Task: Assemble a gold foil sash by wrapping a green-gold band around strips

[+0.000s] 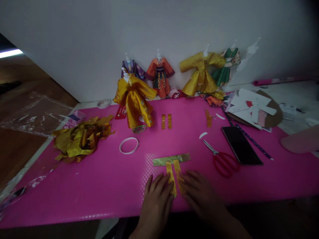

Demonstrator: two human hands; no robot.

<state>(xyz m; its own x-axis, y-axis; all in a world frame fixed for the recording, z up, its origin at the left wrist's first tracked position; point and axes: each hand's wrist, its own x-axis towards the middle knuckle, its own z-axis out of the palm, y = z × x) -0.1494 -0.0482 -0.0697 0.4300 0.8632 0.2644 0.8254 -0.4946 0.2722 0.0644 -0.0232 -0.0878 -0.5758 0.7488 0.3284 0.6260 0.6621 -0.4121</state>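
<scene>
My left hand [157, 196] lies on the pink table cover, fingers stretched forward, its fingertips touching a yellow fabric strip [169, 169]. Beside it, my right hand [199, 192] rests with flat fingers on the edge of a second yellow strip [177, 167]. The two strips run side by side toward me. Their far ends meet a greenish-gold band [161, 161] that lies crosswise. Beyond the band are two short gold strips with dark edging [166, 122]. Neither hand appears to grip anything; the fingers partly cover the yellow strips.
Red-handled scissors [225, 162] and a phone [241, 146] lie at right. A white ring [129, 146] and a heap of gold fabric [83, 137] are at left. A doll form in a gold robe [136, 99] stands at the back, with several dressed forms along the wall.
</scene>
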